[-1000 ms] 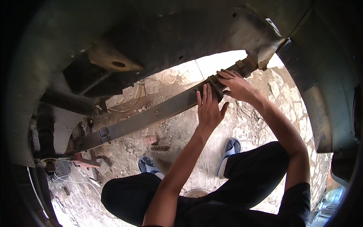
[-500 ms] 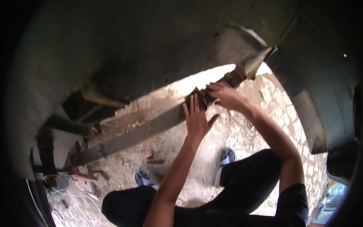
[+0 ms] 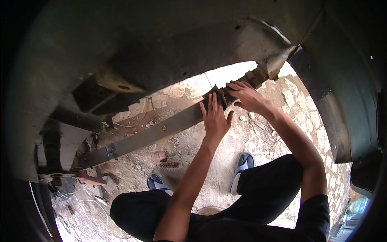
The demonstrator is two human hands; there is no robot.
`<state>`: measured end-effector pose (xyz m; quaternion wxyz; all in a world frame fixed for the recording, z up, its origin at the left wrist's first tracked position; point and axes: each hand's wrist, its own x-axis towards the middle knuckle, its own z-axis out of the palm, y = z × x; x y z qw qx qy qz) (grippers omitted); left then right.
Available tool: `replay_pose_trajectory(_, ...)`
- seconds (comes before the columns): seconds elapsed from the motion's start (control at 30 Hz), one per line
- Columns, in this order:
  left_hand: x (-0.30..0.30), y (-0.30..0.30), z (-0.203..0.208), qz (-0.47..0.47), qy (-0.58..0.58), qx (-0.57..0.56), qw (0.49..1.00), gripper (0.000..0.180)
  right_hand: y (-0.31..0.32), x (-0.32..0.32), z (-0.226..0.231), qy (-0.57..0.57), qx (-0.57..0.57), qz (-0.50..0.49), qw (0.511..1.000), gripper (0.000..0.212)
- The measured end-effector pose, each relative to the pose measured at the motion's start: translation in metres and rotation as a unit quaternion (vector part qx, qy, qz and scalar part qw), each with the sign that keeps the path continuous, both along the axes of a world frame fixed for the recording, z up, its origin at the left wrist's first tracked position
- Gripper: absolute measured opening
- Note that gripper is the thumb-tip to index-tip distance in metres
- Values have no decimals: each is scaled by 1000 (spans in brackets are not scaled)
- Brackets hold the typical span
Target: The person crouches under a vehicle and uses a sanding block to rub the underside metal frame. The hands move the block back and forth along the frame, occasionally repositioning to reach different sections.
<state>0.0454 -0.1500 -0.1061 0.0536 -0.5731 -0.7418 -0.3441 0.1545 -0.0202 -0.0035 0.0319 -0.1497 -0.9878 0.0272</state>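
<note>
A long, flat steel leaf spring [image 3: 141, 135] runs slantwise under the vehicle, from lower left to upper right. Around its right part sits a dark, angular piece [image 3: 221, 97] with a pointed upper corner; its exact kind cannot be made out. My left hand [image 3: 216, 120] lies on that piece from the near side, fingers stretched upward and thumb held apart. Just to its right, my right hand [image 3: 250, 99] reaches over the spring, fingers across the top and thumb on the near side. The undersides of both hands are hidden.
Dark vehicle bodywork [image 3: 161, 52] arches overhead, and a curved panel [image 3: 342, 92] bounds the right. A metal clip [image 3: 110, 150] bands the spring's left part. My sandalled feet stand on rough ground near a reddish brick piece [image 3: 159, 156]. White cord [image 3: 86, 200] lies at lower left.
The whole view has shifted slightly, so the spring and both hands appear higher and more to the right. Both hands keep nearly the same places on the spring and the dark piece.
</note>
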Motion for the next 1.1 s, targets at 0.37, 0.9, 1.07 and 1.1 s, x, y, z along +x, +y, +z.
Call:
replay_pose_trajectory(0.37,-3,2,6,-2,-1,-32,999,76,6,-1,-14,23,7,6,1000,42)
replay_pose_trajectory(0.9,8,3,-5,41,-6,45,998,44,-1,1,-2,19,0,-9,1000,48)
replay_pose_trajectory(1.07,11,-5,-3,24,-9,-7,1000,46,1,-1,-7,18,9,6,1000,50)
replay_pose_trajectory(1.1,9,-6,1,16,-11,-15,1000,47,4,-1,-12,23,7,4,1000,48)
